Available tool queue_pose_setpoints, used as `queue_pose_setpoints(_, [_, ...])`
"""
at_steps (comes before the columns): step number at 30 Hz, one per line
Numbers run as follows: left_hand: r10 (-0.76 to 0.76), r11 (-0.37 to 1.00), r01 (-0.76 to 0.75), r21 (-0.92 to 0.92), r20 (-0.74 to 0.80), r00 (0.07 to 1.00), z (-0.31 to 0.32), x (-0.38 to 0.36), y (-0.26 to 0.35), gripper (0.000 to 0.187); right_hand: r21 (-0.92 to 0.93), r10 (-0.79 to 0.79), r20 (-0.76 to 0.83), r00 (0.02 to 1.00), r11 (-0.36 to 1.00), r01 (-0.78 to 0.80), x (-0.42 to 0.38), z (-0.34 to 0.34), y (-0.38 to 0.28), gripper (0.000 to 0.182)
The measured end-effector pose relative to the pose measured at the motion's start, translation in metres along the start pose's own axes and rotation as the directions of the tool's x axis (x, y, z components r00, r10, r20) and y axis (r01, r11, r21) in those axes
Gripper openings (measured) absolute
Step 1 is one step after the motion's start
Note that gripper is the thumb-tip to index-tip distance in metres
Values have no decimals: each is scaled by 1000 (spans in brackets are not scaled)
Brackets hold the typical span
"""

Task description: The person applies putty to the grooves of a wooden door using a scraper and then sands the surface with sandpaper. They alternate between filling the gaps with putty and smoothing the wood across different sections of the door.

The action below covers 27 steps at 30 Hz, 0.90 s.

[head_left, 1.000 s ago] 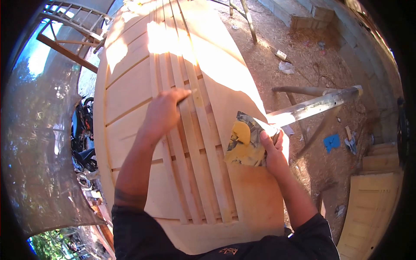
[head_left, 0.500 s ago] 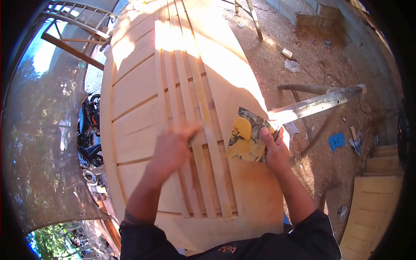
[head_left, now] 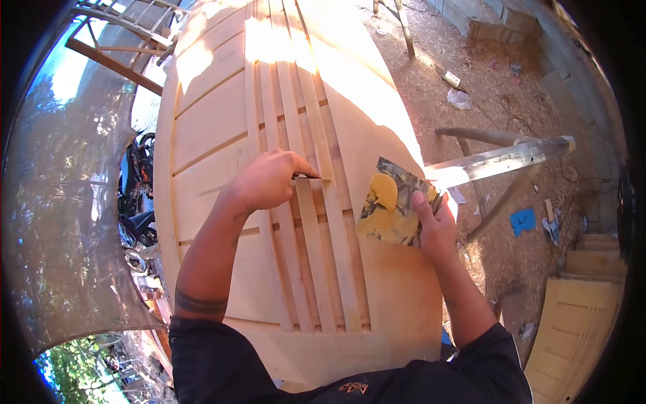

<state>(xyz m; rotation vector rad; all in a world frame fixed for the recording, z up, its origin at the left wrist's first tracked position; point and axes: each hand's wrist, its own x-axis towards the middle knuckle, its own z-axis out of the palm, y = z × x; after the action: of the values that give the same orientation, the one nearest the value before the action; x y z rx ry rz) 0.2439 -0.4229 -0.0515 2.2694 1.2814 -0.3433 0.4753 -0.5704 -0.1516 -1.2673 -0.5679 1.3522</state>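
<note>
A pale wooden door panel (head_left: 397,296) with grooves and long raised strips lies flat in front of me. My left hand (head_left: 269,178) is closed on a putty knife (head_left: 311,178), seen almost edge-on, its blade at one of the raised strips. Most of the knife is hidden under the fingers. Over the panel's right side, my right hand (head_left: 436,225) grips a flat, smeared board (head_left: 406,202), thumb on top and fingers underneath. A rounded lump of yellow putty (head_left: 383,190) sits on that board, with more spread along its lower part.
A trestle support (head_left: 505,161) juts out on the right. Litter and a blue scrap (head_left: 522,221) lie on the dirt ground. Another grooved panel (head_left: 572,337) leans at the lower right. At the left are a ladder (head_left: 145,23), a mesh sheet (head_left: 74,222) and a motorbike (head_left: 138,195).
My left hand has moved up and slightly right, from a blur to a steady hold with the knife against the strip. My right hand and the board have shifted slightly right.
</note>
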Motion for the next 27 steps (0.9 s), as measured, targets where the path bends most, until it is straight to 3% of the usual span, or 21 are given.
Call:
queue_pose_setpoints(1, [12,999,-11,-38,15,1000,0,-1,-2,58,-7,-17,5,1000,1000,17,0,0,1,39])
queue_pose_setpoints(4, [-98,993,79,-90,-230,968,-15,29,-16,59,53,-16,4,1000,998,16,-2,1,4,39])
queue_pose_setpoints(7, [-96,995,91,-29,-211,973,-23,57,-27,59,47,-20,-26,999,999,21,-4,4,0,38])
queue_pose_setpoints(10, [-51,994,60,89,-105,993,-18,44,-13,59,11,-97,-4,995,995,97,0,0,6,36])
queue_pose_setpoints(13, [68,992,-64,112,-35,997,3,9,0,58,-9,-152,28,988,988,152,3,-5,8,33])
queue_pose_setpoints(16, [-4,1000,5,-2,154,988,3,-17,15,56,-11,-203,21,979,979,203,4,-1,3,32])
queue_pose_setpoints(18, [22,999,-26,-31,-127,992,6,-15,14,56,9,-195,6,981,981,195,0,2,0,31])
queue_pose_setpoints(20, [34,996,-64,-60,-403,914,18,-8,12,56,8,-198,-16,980,980,198,-1,3,2,31])
queue_pose_setpoints(21, [71,997,-60,38,-456,887,31,-5,10,55,5,-198,-25,980,980,198,0,3,3,31])
queue_pose_setpoints(23, [152,974,-33,225,-539,829,64,-5,11,53,14,-204,2,979,979,204,1,2,6,30])
queue_pose_setpoints(26, [112,974,3,227,-491,864,81,-30,29,53,21,-175,70,982,984,174,3,-5,7,33])
queue_pose_setpoints(27, [76,990,-21,142,-402,913,74,-35,32,54,25,-164,99,981,986,162,3,-7,7,35])
